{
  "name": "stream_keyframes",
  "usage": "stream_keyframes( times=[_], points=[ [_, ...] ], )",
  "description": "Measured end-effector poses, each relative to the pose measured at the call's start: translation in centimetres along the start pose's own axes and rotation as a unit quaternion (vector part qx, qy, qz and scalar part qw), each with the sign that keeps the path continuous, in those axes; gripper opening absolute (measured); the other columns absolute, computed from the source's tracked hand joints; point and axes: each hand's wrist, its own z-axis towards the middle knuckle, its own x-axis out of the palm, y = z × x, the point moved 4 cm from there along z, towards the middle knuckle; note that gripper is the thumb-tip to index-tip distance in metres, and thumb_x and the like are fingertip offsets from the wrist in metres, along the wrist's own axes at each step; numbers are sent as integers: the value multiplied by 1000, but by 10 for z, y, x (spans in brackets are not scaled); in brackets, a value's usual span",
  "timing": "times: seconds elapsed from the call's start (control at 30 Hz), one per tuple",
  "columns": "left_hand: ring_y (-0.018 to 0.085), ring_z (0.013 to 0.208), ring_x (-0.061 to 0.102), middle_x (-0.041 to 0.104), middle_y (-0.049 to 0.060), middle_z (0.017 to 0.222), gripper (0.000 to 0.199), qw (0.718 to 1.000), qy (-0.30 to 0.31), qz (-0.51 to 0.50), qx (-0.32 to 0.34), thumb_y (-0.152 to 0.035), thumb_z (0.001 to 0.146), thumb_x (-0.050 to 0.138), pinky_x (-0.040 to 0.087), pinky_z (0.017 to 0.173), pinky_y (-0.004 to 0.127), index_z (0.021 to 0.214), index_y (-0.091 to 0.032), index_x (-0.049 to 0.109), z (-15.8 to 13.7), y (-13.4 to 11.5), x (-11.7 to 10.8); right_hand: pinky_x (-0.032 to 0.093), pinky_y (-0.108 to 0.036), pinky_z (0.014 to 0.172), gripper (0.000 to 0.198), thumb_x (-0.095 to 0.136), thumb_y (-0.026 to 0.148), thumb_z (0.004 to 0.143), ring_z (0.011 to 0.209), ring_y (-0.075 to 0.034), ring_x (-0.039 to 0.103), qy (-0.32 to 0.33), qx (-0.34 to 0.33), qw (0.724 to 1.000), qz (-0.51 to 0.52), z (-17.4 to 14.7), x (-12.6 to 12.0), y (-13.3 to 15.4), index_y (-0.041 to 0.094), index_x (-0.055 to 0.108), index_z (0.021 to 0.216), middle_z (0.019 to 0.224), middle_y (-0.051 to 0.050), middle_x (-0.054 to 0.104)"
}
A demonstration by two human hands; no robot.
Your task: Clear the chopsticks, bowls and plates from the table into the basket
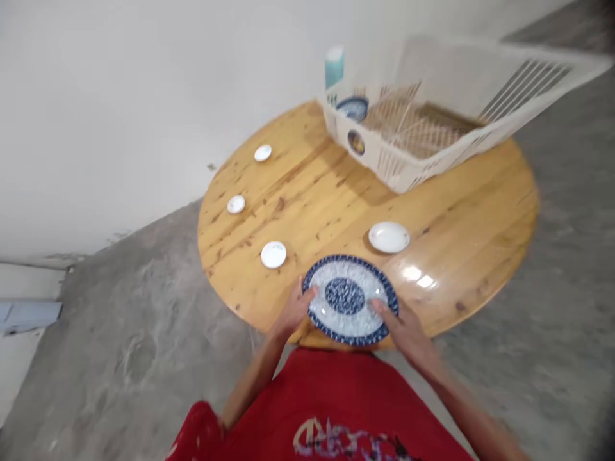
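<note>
A large oval plate (325, 319) with a dark blue rim and a blue patterned centre is held over the near edge of the table. My left hand (296, 307) grips its left side, thumb on top. At the right side my right hand (401, 326) closes on the rim, its thumb lying on the upper face. The fingers beneath the plate are hidden. Just beyond the plate a small white oval dish (389, 237) rests on the wood, and a round white dish (273, 255) lies to the left.
Two more small white dishes (262, 153) (236, 204) lie along the left of the round wooden table (307, 211). At the back right stands a white plastic basket (398, 173) with a blue patterned dish (353, 108) inside. A teal and white container (334, 67) stands behind it, near the wall.
</note>
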Motion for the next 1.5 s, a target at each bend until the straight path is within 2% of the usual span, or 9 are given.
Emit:
stream_keyframes(
  times=[0.23, 0.4, 0.5, 0.6, 0.73, 0.9, 1.07, 1.37, 1.5],
  points=[
    [25, 135, 51, 62, 10, 139, 50, 995, 44, -79, 38, -46, 95, 53, 38, 118, 40, 136, -18, 51, -13, 13, 1, 45, -36, 106, 60, 49, 62, 87, 122, -28, 59, -67, -63, 994, -59, -33, -9, 27, 16, 63, 123, 123, -14, 68],
    [27, 138, 48, 60, 10, 142, 54, 995, 80, -64, 8, -44, 94, 50, 36, 119, 44, 142, -18, 47, -34, 30, 0, 45, -41, 109, 65, 50, 66, 84, 120, -30, 61, -61, -42, 996, -53, -59, -2, 7, 17, 66, 123, 121, -15, 70],
    [28, 138, 48, 59, 10, 143, 56, 990, 104, -87, 31, -44, 94, 50, 35, 120, 45, 144, -18, 45, -40, 28, 1, 47, -43, 107, 65, 50, 68, 85, 118, -31, 62, -68, -32, 996, -38, -69, 1, -2, 18, 67, 122, 119, -15, 71],
    [27, 140, 46, 57, 9, 146, 59, 989, 103, -91, 52, -48, 93, 51, 32, 122, 44, 144, -19, 45, -44, 25, 2, 48, -44, 106, 61, 52, 68, 84, 114, -32, 64, -81, -41, 996, -25, -76, -1, -2, 18, 70, 114, 114, -14, 72],
    [29, 144, 42, 54, 10, 150, 65, 995, 88, -48, 9, -56, 91, 48, 32, 122, 45, 145, -19, 45, -51, 27, 9, 52, -42, 102, 55, 54, 70, 81, 99, -32, 68, -82, -39, 996, -14, -80, -8, -3, 19, 71, 95, 101, -14, 74],
    [29, 142, 44, 49, 10, 154, 72, 998, 67, -8, 11, -62, 91, 46, 34, 121, 43, 149, -20, 42, -55, 14, 30, 55, -39, 95, 60, 55, 70, 81, 106, -33, 67, -78, -51, 996, 9, -71, -33, -18, 17, 71, 104, 109, -15, 73],
    [27, 134, 51, 60, 9, 141, 60, 996, 57, -35, 50, -57, 93, 47, 38, 118, 43, 140, -19, 49, -48, -14, 88, 56, -36, 94, 54, 57, 67, 84, 103, -31, 68, -31, -63, 997, 0, -50, -93, -35, 17, 70, 100, 110, -14, 74],
    [26, 130, 54, 60, 8, 141, 54, 993, 36, -108, 40, -50, 94, 52, 41, 115, 43, 139, -20, 51, -59, -69, 251, 58, -36, 87, 57, 56, 68, 80, 104, -33, 69, -42, -17, 999, -28, -32, -263, -64, 18, 71, 102, 107, -12, 75],
    [27, 131, 55, 63, 9, 139, 54, 989, 52, -128, 47, -50, 93, 54, 43, 114, 44, 137, -19, 54, -58, -88, 300, 59, -36, 84, 54, 56, 63, 85, 106, -33, 69, -6, -33, 996, -82, -22, -321, -98, 18, 70, 112, 111, -11, 75]
  ],
)
